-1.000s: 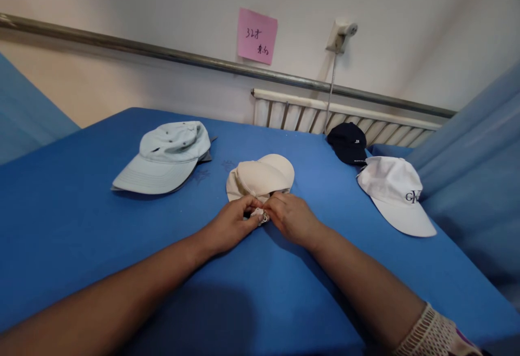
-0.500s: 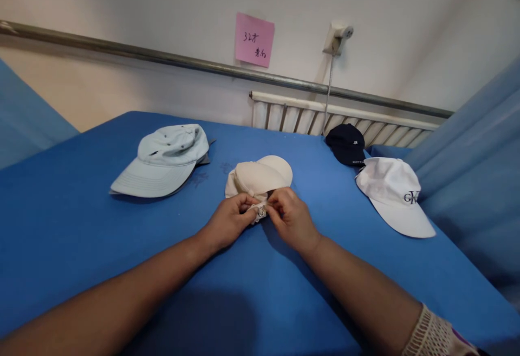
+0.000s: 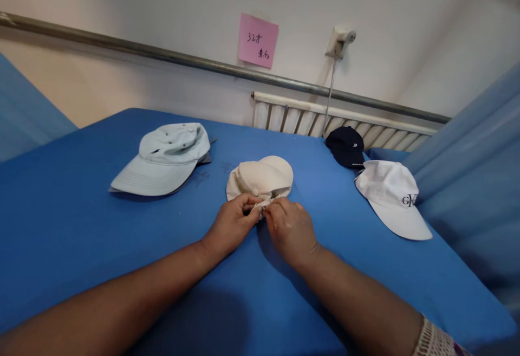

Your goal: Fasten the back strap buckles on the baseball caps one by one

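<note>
A beige cap (image 3: 262,178) lies in the middle of the blue table (image 3: 81,226), its back strap toward me. My left hand (image 3: 231,224) pinches the strap end at the cap's near edge, fingers closed. Facing it, my right hand (image 3: 290,228) is closed on the same strap, and the fingertips of the two hands meet. The strap's buckle is mostly hidden between my fingers.
A pale blue cap (image 3: 164,156) lies on a dark one at the left. A white cap (image 3: 392,196) with dark lettering and a navy cap (image 3: 346,145) sit at the right. Behind are a radiator (image 3: 325,120), a wall rail and a pink note (image 3: 257,40).
My hands have closed in tighter over the strap, so the metal buckle seen before is now covered. The caps have not moved.
</note>
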A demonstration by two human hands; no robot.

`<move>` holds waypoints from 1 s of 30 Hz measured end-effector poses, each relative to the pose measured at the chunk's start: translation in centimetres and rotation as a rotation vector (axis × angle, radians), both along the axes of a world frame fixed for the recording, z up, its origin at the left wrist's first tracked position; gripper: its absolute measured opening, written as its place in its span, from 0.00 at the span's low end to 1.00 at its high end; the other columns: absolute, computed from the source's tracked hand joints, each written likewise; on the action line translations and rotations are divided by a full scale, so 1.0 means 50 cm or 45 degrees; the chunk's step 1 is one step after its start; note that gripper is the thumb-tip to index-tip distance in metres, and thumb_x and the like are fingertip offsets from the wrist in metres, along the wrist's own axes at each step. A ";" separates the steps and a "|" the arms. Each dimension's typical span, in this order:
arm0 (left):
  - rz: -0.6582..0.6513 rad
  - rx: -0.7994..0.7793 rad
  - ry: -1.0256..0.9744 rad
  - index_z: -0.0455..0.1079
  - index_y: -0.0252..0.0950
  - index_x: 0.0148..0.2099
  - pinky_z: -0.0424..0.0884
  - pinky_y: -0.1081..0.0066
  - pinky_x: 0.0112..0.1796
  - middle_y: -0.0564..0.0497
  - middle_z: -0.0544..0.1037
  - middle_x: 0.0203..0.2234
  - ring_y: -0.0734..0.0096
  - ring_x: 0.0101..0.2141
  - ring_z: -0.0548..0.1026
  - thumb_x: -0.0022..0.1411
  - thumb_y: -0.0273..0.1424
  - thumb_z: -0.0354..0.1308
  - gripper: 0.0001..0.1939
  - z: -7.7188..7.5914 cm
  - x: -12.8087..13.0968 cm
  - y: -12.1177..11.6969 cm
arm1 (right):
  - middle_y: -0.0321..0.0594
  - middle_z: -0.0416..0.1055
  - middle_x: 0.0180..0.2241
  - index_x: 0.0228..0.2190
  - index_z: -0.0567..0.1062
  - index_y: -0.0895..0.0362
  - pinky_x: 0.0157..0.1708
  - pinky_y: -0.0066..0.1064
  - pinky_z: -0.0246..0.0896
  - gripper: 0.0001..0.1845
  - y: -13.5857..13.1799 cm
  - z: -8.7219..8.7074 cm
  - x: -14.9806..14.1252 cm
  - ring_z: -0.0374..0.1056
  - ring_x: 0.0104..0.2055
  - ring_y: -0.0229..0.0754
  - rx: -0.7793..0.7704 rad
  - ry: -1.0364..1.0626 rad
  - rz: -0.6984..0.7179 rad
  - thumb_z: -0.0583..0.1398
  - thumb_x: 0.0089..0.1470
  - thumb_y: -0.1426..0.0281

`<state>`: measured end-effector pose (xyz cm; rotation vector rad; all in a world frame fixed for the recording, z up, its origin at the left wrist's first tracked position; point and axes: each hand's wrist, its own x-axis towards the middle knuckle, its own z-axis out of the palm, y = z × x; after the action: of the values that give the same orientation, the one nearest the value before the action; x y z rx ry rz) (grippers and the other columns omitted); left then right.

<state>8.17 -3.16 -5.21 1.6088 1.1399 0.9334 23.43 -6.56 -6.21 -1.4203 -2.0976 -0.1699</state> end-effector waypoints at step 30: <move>-0.280 0.218 0.410 0.76 0.37 0.36 0.60 0.75 0.27 0.55 0.76 0.24 0.71 0.25 0.69 0.63 0.40 0.51 0.15 0.008 -0.012 0.011 | 0.29 0.65 0.13 0.19 0.70 0.57 0.17 0.23 0.52 0.10 0.041 0.003 0.024 0.58 0.15 0.30 -1.017 1.531 0.006 0.65 0.38 0.66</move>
<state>7.57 -2.60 -4.79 2.0327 1.0894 0.6577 24.64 -4.53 -6.05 -1.3352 -1.1154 1.3162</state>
